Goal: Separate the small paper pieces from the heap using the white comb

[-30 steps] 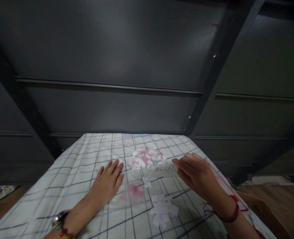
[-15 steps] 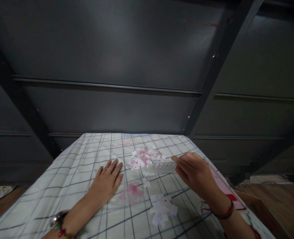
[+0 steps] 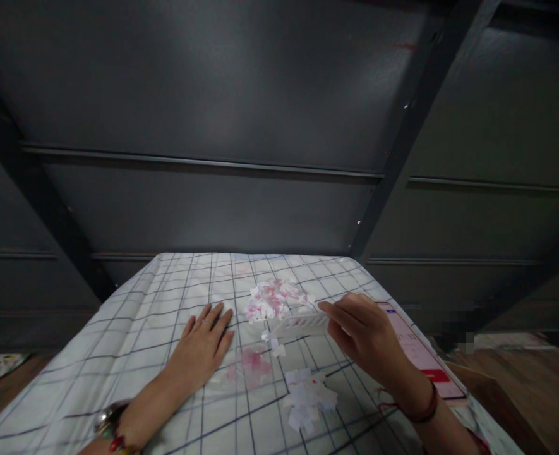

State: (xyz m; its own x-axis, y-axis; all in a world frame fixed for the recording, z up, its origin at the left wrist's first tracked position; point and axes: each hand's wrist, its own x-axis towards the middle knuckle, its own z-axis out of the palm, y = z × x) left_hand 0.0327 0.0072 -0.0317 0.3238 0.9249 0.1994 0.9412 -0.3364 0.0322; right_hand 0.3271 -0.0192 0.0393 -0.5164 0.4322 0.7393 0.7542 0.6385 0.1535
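Around us, a dark panelled wall (image 3: 213,208) rises behind the table, whose white cloth (image 3: 132,328) is ruled with dark lines. Along the right edge lies a phone (image 3: 428,360) with a lit screen and a red bar; our right hand (image 3: 367,335) and forearm cover part of it. Past that edge, lower down, we see a brown box (image 3: 501,398).

Between our hands, toward the wall, is a far pile (image 3: 274,297) of white scraps blotched with pink, just behind the strip (image 3: 302,323). A few loose scraps (image 3: 274,344) lie near its left end, and nearer us is a near pile (image 3: 309,398), mostly plain white. A pink patch (image 3: 253,365) marks the cloth left of that pile.

The strip is white, long and narrow, with a row of slanted slots. It points leftward from our right fingertips, low over the middle of the cloth; we cannot tell whether it touches down. Our right thumb and curled fingers pinch its right end, which they hide from us.

Our left hand (image 3: 203,347) rests palm down, fingers spread, left of the far pile. A watch (image 3: 106,418) and a beaded bracelet (image 3: 117,443) circle that wrist; a red cord (image 3: 431,404) circles the other.
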